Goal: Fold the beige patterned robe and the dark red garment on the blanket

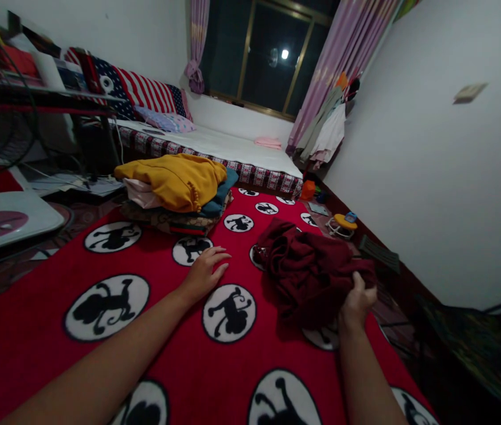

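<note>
A crumpled dark red garment [308, 268] lies bunched on a red blanket [179, 366] printed with monkey figures in white circles. My right hand [359, 298] grips its right edge, fingers wrapped round the cloth. The garment's exact kind cannot be made out in its folds. My left hand [208, 268] hovers over or rests on the blanket, fingers stretched toward the garment and apart from it, with nothing in them. Beyond my left hand sits a stack of folded clothes, topped by a mustard yellow garment [184, 180].
Behind the stack is a bed [224, 147] with pillows. At left stand a cluttered desk [46, 88] and a white plastic item [11, 221]. A small yellow stool [343, 223] stands on the floor at right; clothes [328, 133] hang by the window.
</note>
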Demonstrator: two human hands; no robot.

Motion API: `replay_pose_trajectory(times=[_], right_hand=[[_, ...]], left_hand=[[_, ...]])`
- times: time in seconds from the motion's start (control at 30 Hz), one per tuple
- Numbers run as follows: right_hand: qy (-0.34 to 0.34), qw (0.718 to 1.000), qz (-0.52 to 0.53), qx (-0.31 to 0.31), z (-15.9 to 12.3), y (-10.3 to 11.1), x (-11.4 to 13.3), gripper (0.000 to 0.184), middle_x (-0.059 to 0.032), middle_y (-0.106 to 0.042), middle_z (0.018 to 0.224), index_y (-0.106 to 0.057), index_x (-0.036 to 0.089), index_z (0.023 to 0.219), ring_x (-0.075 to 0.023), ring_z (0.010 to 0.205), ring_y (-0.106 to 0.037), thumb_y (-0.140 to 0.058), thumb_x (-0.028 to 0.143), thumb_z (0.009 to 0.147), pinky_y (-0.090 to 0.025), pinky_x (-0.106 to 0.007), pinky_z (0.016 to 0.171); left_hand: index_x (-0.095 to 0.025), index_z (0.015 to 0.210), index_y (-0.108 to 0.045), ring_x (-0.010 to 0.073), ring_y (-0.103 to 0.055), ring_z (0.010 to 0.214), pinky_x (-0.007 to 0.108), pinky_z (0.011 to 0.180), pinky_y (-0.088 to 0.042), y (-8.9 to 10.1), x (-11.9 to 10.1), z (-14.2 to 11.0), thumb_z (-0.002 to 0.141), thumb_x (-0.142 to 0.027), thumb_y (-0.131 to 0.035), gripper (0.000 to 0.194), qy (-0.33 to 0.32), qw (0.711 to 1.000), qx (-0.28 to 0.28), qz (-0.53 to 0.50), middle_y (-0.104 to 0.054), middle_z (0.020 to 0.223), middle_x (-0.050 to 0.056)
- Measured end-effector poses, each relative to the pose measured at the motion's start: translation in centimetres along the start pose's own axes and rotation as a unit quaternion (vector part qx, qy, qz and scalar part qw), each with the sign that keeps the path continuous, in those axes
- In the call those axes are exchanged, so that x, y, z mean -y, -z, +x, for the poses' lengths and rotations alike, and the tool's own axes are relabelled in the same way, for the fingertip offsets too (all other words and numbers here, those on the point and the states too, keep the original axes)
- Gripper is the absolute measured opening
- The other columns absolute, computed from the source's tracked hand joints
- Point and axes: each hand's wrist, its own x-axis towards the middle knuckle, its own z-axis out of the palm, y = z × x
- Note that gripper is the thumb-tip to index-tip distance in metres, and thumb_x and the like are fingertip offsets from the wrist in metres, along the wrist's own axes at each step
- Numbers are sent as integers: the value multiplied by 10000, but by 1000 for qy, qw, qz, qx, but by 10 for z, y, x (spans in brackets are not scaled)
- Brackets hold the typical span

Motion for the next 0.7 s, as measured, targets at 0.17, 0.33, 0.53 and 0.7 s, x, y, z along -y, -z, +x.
replay_pose_trajectory(times=[0.17,0.33,0.53,0.7], right_hand=[[224,960,-164,-30,-28,-9,49,947,-280,-256,1475,-272,61,1405,-389,1396,-223,-706,497,686,-223,-602,1100],[358,920,-148,49,-61,-20,103,689,-183,-332,1470,-284,187,1419,-317,1381,-306,-598,370,834,-269,-572,1097],[296,844,-315,318,-96,-57,91,869,-247,-274,1508,-319,105,1425,-353,1354,-354,-724,403,716,-409,-450,1015],[184,850,-381,314,-82,-61,68,306,-164,-683,1035,-586,151,1148,-267,916,-668,-493,233,868,-480,-342,764]], left_hand=[[-193,1066,-678,239,-553,1148,449,1021,-430,1,-3,-1,876,-220,-527,244,-7,1000,8,-6,-629,1174,96],[-198,1039,-688,236,-550,1153,437,1018,-433,-1,-2,-2,877,-213,-542,218,-26,999,17,-7,-628,1170,95],[-197,998,-697,230,-568,1115,429,997,-449,-1,-2,-3,875,-210,-549,193,-26,1000,13,4,-630,1159,94],[-199,997,-694,228,-569,1109,435,995,-446,2,-6,-3,876,-209,-544,194,-25,999,22,2,-630,1158,94]])
